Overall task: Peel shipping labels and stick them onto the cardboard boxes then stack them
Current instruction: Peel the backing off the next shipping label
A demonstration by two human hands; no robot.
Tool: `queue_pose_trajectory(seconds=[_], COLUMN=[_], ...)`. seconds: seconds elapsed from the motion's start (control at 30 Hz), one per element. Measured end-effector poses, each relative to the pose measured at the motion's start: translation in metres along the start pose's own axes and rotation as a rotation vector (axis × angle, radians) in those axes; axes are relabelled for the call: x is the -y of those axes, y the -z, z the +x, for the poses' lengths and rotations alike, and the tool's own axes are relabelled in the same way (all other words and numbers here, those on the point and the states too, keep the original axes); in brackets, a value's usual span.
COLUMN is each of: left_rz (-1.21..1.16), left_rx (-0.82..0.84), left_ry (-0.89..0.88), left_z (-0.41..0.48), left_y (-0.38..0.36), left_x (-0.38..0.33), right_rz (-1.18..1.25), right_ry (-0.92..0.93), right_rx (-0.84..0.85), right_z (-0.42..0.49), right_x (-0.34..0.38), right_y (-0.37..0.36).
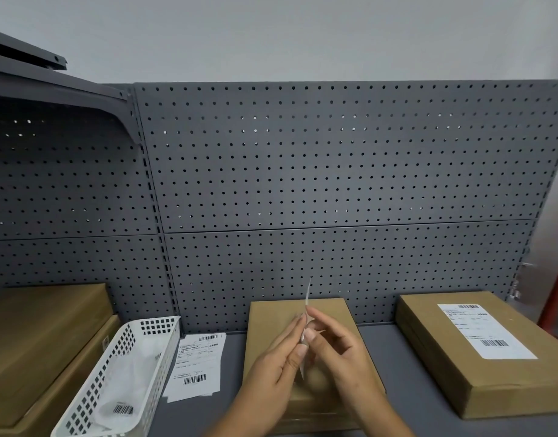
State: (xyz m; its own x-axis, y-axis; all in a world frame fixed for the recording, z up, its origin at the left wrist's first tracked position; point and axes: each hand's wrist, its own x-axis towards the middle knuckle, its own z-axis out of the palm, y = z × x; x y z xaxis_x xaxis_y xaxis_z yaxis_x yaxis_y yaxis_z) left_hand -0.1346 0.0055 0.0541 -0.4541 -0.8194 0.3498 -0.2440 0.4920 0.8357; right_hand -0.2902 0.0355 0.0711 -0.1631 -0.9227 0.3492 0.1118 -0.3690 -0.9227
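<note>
1. Both hands are up front and centre: the left hand (pixel 277 367) and right hand (pixel 340 354) meet fingertip to fingertip, each pinching the same shipping label (pixel 307 299), which stands edge-on to the camera, just above the middle box (pixel 331 313).
2. Edge-on like that, it's hard to say whether the backing is fully off; it looks like the peel is under way.
3. What's done: the box on the right (pixel 454 373) already carries its stuck label (pixel 485 332), flat on its top face.
4. What's in hand: the middle box shows bare cardboard, so it seems next for a sticker.
5. What's left: a small pile of loose labels (pixel 197 364) waits on the worktop (pixel 227 389), between the white basket (pixel 151 329) and the middle box.
6. Far left, the brown boxes (pixel 41 335) sit one on another, no label showing on top.
7. My read: one box finished, one mid-step, several labels to go, and the labelled box sits well apart from the rest, so stacking looks not yet started.
</note>
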Motion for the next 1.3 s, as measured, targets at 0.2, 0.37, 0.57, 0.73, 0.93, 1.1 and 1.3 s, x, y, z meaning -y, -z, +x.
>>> queue_pose_trajectory(seconds=[0.2, 0.37, 0.57, 0.73, 0.93, 1.1, 1.3], left_rz=[0.075, 0.044, 0.065, 0.062, 0.009, 0.007, 0.0], left_rx=[-0.019, -0.006, -0.036, -0.014, 0.012, 0.024, 0.01], left_ry=[0.014, -0.038, -0.077, -0.079, -0.074, -0.09, -0.07], left_z=[0.0, 0.0, 0.0, 0.0, -0.001, -0.001, -0.001], left_y=[0.0, 0.001, 0.002, 0.004, 0.005, 0.005, 0.004], left_x=[0.0, -0.004, -0.005, -0.008, -0.011, -0.014, -0.014], right_rz=[-0.048, -0.07, -0.02, -0.014, 0.0, -0.009, -0.046], right_ry=[0.068, 0.07, 0.056, 0.043, 0.007, -0.007, 0.009], right_rx=[-0.033, 0.005, 0.046, 0.066, 0.074, 0.095, 0.079], right_z=[0.003, 0.003, 0.006, 0.009, 0.007, 0.007, 0.005], right_x=[-0.002, 0.0, 0.001, -0.004, -0.005, -0.003, 0.004], right_y=[-0.004, -0.005, -0.007, -0.002, 0.0, 0.001, -0.002])
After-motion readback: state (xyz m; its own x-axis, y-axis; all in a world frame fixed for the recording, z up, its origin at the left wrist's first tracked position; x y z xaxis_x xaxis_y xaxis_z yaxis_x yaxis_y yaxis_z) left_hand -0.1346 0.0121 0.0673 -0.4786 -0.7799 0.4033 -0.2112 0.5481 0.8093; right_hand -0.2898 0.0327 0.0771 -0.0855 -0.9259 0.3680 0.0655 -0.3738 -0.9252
